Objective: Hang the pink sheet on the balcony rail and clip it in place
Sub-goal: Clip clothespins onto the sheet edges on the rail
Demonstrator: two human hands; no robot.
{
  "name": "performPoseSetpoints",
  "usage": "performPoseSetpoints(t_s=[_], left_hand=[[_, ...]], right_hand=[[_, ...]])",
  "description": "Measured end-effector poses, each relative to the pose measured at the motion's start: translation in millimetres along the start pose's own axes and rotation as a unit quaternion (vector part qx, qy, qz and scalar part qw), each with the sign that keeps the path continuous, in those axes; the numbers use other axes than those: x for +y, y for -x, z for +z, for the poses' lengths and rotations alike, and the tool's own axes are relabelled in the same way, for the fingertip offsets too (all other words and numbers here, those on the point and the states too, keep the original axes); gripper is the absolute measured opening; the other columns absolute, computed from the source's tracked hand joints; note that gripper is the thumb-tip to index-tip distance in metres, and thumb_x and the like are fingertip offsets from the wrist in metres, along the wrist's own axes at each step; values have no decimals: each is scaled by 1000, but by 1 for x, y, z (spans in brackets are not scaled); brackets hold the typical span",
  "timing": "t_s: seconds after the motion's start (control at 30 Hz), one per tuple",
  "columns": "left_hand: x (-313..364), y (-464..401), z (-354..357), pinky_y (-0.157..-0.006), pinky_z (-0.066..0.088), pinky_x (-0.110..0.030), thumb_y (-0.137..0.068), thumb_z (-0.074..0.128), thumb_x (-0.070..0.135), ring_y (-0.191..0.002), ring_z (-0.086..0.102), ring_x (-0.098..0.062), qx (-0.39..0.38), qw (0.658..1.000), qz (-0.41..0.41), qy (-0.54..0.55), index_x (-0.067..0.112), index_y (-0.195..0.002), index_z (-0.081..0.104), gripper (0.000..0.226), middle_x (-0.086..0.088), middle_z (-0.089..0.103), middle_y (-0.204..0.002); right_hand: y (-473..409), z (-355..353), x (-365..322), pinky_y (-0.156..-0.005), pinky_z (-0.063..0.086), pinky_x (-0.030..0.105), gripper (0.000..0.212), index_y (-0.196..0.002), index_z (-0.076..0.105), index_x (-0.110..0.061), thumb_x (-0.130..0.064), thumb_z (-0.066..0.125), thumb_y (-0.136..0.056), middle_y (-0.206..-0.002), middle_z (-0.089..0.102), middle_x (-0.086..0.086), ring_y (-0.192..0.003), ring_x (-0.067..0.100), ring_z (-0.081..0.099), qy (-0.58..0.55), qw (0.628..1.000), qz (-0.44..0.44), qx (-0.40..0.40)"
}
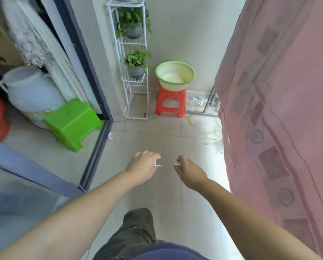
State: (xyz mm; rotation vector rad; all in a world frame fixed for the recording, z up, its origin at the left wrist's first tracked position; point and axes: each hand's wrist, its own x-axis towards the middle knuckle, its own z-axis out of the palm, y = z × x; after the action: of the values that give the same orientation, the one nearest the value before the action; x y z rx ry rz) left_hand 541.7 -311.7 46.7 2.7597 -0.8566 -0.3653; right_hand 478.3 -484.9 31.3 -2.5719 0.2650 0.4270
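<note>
Two hands point(143, 164) point(189, 170) each pinch white clip point(157, 162) — pink sheet point(280, 109) hangs right, basin point(175, 76) on red stool point(171, 104) ahead.

pink sheet point(280, 109) walling the right, open tiled floor point(157, 132) ahead, red stool point(171, 103) beyond

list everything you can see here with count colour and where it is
sheet: 1, pink patterned, hanging down the right side
basin: 1, light green, on the red stool
red stool: 1, by the far wall
green stool: 1, left, behind the door track
rack: 1, white wire, far wall corner
potted plants: 2, green in grey pots, on the rack
tub: 1, pale bluish, left behind the green stool
clips: small, white, one in each hand as far as visible
left hand: grips a clip
right hand: grips a clip
</note>
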Motion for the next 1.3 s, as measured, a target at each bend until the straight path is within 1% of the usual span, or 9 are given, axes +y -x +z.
performPoseSetpoints(t_s=[0.1,0.23,0.43,0.57,0.67,0.83,1.07,1.17,1.3], left_hand=[[-28,-80,-51,-89,35,-32,-89,46,16,-113,50,-26,7,999,32,1,16,-123,47,34,-4,58,-121],[-29,-192,-106,-66,32,-28,-87,47,16,-83,46,-24,-10,995,39,87,11,-112,43,26,-7,56,-104],[17,-390,-162,-75,43,-38,-79,51,15,-91,57,-33,-14,975,122,187,13,-91,36,20,-16,57,-93],[50,-517,-203,-67,32,-31,-81,44,3,-80,45,-28,35,961,127,244,13,-89,35,16,-6,48,-87],[67,-600,-249,-63,31,-30,-75,48,14,-67,41,-22,60,944,148,289,18,-88,39,16,2,44,-71],[88,-735,-323,-59,35,-27,-83,58,21,-62,46,-20,153,907,155,359,24,-68,44,20,6,49,-61],[168,-935,-435,-64,40,-28,-89,52,20,-66,47,-19,133,822,267,484,15,-84,56,8,6,48,-69],[207,-994,-482,-64,38,-28,-90,55,26,-60,45,-13,123,783,339,507,10,-96,60,18,6,47,-69],[248,-1045,-528,-60,37,-25,-87,59,39,-60,41,-11,75,757,388,520,11,-103,58,32,6,41,-72]], right_hand=[[-69,-49,-16,-94,37,36,37,-127,41,-15,-31,38,-94,-138,49,3,-117,28,51,30,999,20,23],[-150,-133,-15,-94,38,37,37,-122,48,-15,-34,47,-90,-125,53,7,-116,28,49,32,994,41,95],[-281,-280,20,-78,41,32,27,-107,53,-10,-30,52,-88,-111,59,11,-105,32,55,-6,982,68,177],[-366,-381,44,-70,43,30,20,-102,47,-13,-27,51,-89,-94,56,5,-87,29,58,-86,963,76,243],[-423,-465,54,-71,36,21,36,-123,48,-13,-27,51,-90,-98,56,1,-85,15,51,-91,955,65,276],[-499,-599,54,-55,37,7,27,-114,56,-18,-23,54,-88,-90,59,-5,-82,11,57,-54,948,30,313],[-559,-761,46,-73,50,30,27,-113,51,-19,-28,57,-88,-97,65,4,-80,17,63,-10,863,9,505],[-572,-817,38,-81,55,46,27,-112,49,-16,-19,57,-87,-105,65,5,-90,21,66,-9,830,28,557],[-590,-874,29,-85,50,36,30,-115,50,-14,-13,55,-86,-106,62,-1,-95,18,65,25,777,85,624]])
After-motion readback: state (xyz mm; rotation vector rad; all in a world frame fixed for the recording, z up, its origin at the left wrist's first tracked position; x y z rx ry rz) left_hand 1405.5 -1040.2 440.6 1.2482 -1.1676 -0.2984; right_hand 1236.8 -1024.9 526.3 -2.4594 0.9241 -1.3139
